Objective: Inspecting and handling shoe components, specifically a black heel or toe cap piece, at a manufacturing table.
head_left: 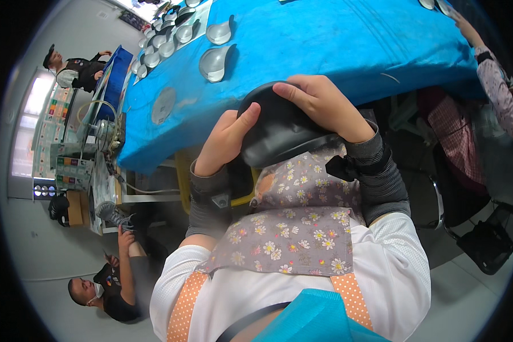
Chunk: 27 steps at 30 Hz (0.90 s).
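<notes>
A black, smooth, leather-like piece [282, 128] with a rounded, curved shape is held up in front of my apron, close to the near edge of the blue-covered table. My left hand [225, 137] grips its left side, thumb lying on the upper face. On the far right side my right hand [325, 105] holds it the same way, thumb pressed on top. The fingers of both hands are mostly hidden behind the piece. Beyond it on the table stand two shiny grey, cup-shaped curved pieces [215, 64], the nearest items to my hands there.
Several more such cups [165, 48] cluster on a white sheet at the far left of the table [325, 45]. A flat grey disc [163, 105] lies nearer. A yellow bin [183, 182] is below. Co-workers are at left [111, 285] and right [467, 31]; a black chair [487, 245] stands right.
</notes>
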Each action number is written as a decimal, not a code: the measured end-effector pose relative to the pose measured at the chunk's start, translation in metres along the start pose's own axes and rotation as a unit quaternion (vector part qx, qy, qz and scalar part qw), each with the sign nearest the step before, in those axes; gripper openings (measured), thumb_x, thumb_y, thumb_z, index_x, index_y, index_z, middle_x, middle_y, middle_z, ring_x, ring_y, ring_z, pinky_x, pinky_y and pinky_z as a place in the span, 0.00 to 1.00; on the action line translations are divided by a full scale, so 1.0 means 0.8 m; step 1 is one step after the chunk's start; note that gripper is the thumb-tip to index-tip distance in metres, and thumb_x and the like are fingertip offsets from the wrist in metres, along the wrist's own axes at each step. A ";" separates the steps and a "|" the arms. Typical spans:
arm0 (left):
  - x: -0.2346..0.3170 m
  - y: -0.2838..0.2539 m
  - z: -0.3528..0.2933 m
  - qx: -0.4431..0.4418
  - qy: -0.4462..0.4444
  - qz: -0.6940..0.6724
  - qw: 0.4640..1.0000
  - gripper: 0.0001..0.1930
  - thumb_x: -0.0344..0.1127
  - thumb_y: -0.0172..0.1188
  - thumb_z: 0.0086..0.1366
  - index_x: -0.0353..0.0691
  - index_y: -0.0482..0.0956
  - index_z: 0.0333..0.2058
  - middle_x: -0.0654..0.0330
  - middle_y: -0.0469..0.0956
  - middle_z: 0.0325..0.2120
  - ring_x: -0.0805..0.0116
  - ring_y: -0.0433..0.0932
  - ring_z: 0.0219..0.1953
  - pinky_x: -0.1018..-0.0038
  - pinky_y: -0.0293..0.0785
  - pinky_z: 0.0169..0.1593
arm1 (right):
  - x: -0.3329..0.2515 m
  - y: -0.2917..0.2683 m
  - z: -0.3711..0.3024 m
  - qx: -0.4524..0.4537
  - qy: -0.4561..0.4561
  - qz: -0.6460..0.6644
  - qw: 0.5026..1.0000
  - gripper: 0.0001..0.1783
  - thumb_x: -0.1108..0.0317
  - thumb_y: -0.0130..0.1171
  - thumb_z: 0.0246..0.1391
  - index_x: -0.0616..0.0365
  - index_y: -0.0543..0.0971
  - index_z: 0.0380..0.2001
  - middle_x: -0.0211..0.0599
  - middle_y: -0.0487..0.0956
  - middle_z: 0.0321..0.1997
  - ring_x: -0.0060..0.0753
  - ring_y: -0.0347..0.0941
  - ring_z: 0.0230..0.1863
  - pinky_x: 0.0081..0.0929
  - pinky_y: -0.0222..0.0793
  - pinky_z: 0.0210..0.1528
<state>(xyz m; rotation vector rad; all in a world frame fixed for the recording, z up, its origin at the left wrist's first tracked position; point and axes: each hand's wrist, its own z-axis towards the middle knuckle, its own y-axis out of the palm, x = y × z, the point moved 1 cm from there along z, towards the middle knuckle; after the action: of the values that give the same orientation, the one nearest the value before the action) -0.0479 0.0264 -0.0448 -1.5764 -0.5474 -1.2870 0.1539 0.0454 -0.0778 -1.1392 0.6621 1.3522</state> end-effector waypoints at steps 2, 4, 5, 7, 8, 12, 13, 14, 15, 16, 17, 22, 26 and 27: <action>0.006 0.001 -0.003 -0.024 0.018 -0.011 0.999 0.21 0.51 0.50 0.66 0.34 0.73 0.28 0.70 0.66 0.19 0.81 0.63 0.23 0.80 0.61 0.27 | -0.013 -0.001 -0.008 0.027 -0.062 -0.088 0.994 0.26 0.47 0.63 0.45 0.63 0.75 0.30 0.54 0.74 0.23 0.55 0.72 0.28 0.37 0.67 0.28; -0.007 -0.004 -0.001 0.026 -0.210 0.032 0.977 0.23 0.52 0.52 0.65 0.32 0.73 0.31 0.68 0.66 0.21 0.81 0.63 0.25 0.79 0.60 0.28 | -0.021 -0.008 -0.011 0.009 -0.069 -0.131 0.989 0.26 0.47 0.64 0.43 0.63 0.75 0.30 0.53 0.75 0.23 0.55 0.72 0.28 0.37 0.67 0.28; -0.007 -0.003 0.001 0.027 -0.211 0.031 0.977 0.23 0.52 0.52 0.65 0.32 0.73 0.31 0.68 0.66 0.21 0.81 0.63 0.25 0.79 0.60 0.28 | -0.022 -0.010 -0.012 -0.007 -0.074 -0.174 0.982 0.27 0.47 0.65 0.42 0.62 0.75 0.30 0.53 0.75 0.23 0.55 0.72 0.28 0.37 0.67 0.28; -0.002 0.003 0.009 -0.029 -0.079 -0.033 0.996 0.24 0.51 0.55 0.63 0.30 0.74 0.40 0.66 0.71 0.25 0.80 0.67 0.28 0.79 0.65 0.31 | -0.021 -0.006 -0.011 0.002 -0.071 -0.164 0.984 0.24 0.48 0.63 0.45 0.62 0.75 0.27 0.53 0.75 0.22 0.54 0.72 0.28 0.37 0.67 0.28; -0.016 0.007 0.012 -0.027 -0.015 -0.045 0.999 0.24 0.47 0.59 0.61 0.30 0.72 0.46 0.63 0.76 0.31 0.79 0.71 0.34 0.79 0.69 0.37 | -0.023 -0.004 -0.011 0.016 -0.053 -0.189 0.980 0.23 0.49 0.61 0.47 0.62 0.75 0.27 0.53 0.74 0.22 0.54 0.72 0.27 0.37 0.67 0.27; 0.002 0.020 0.011 0.024 0.025 0.004 0.999 0.17 0.39 0.58 0.62 0.30 0.74 0.43 0.64 0.78 0.31 0.79 0.71 0.32 0.79 0.68 0.35 | -0.025 -0.003 -0.013 0.055 -0.061 -0.185 0.979 0.21 0.51 0.58 0.52 0.61 0.75 0.23 0.49 0.73 0.19 0.48 0.71 0.22 0.33 0.65 0.23; 0.002 0.018 0.010 0.026 0.026 0.004 0.999 0.17 0.39 0.58 0.62 0.30 0.74 0.43 0.64 0.78 0.31 0.79 0.71 0.32 0.79 0.68 0.35 | -0.023 -0.005 -0.013 0.062 -0.076 -0.128 0.987 0.21 0.52 0.58 0.52 0.62 0.76 0.23 0.45 0.73 0.17 0.43 0.70 0.19 0.31 0.65 0.22; 0.000 0.014 0.008 0.048 0.030 0.005 0.998 0.17 0.40 0.57 0.62 0.31 0.75 0.42 0.64 0.78 0.30 0.79 0.71 0.32 0.79 0.68 0.35 | -0.022 -0.008 -0.013 0.061 -0.078 -0.129 0.987 0.21 0.52 0.58 0.52 0.62 0.76 0.23 0.45 0.73 0.17 0.43 0.70 0.19 0.31 0.65 0.22; -0.001 0.012 0.007 0.070 0.034 0.006 0.997 0.16 0.40 0.56 0.63 0.31 0.76 0.41 0.64 0.78 0.29 0.79 0.72 0.31 0.79 0.68 0.35 | -0.020 -0.012 -0.012 0.040 -0.052 -0.056 0.996 0.19 0.54 0.59 0.52 0.62 0.77 0.24 0.38 0.73 0.16 0.34 0.69 0.18 0.28 0.64 0.22; -0.001 0.011 0.006 0.094 0.046 0.007 0.994 0.16 0.41 0.54 0.65 0.30 0.77 0.38 0.66 0.77 0.27 0.80 0.70 0.30 0.81 0.67 0.33 | -0.019 -0.016 -0.011 0.016 -0.026 0.017 0.999 0.18 0.56 0.59 0.53 0.62 0.78 0.25 0.31 0.72 0.15 0.24 0.68 0.18 0.26 0.63 0.22; -0.002 0.010 0.005 0.101 0.046 0.007 0.994 0.16 0.41 0.54 0.65 0.30 0.77 0.38 0.66 0.77 0.27 0.80 0.70 0.30 0.81 0.67 0.33 | -0.028 -0.023 -0.011 0.010 -0.029 0.017 0.999 0.18 0.56 0.59 0.53 0.62 0.78 0.25 0.31 0.72 0.15 0.24 0.68 0.18 0.26 0.63 0.22; -0.014 0.001 0.009 0.107 0.096 -0.092 0.985 0.24 0.49 0.47 0.68 0.32 0.77 0.27 0.70 0.71 0.17 0.85 0.64 0.20 0.84 0.59 0.23 | -0.031 -0.039 -0.022 -0.068 -0.019 0.074 0.995 0.11 0.66 0.61 0.52 0.65 0.78 0.32 0.28 0.77 0.23 0.11 0.66 0.27 0.14 0.65 0.30; -0.015 0.001 -0.002 0.032 0.030 -0.120 0.992 0.30 0.55 0.42 0.68 0.36 0.74 0.17 0.69 0.69 0.11 0.83 0.63 0.11 0.86 0.55 0.15 | -0.020 -0.043 -0.027 -0.004 -0.031 0.172 0.985 0.09 0.70 0.59 0.53 0.66 0.78 0.31 0.23 0.76 0.24 0.10 0.66 0.26 0.14 0.63 0.28; -0.018 0.002 -0.001 0.048 0.067 -0.119 0.989 0.30 0.55 0.42 0.68 0.36 0.75 0.18 0.68 0.70 0.12 0.83 0.64 0.11 0.86 0.56 0.14 | -0.014 -0.041 -0.027 0.008 -0.041 0.218 0.975 0.09 0.69 0.59 0.53 0.65 0.79 0.30 0.22 0.76 0.23 0.09 0.65 0.24 0.13 0.62 0.25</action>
<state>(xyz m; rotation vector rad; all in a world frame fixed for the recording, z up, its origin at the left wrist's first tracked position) -0.0520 0.0281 -0.0589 -1.3642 -0.7174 -1.5098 0.1889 0.0261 -0.0675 -0.9495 0.8949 1.7493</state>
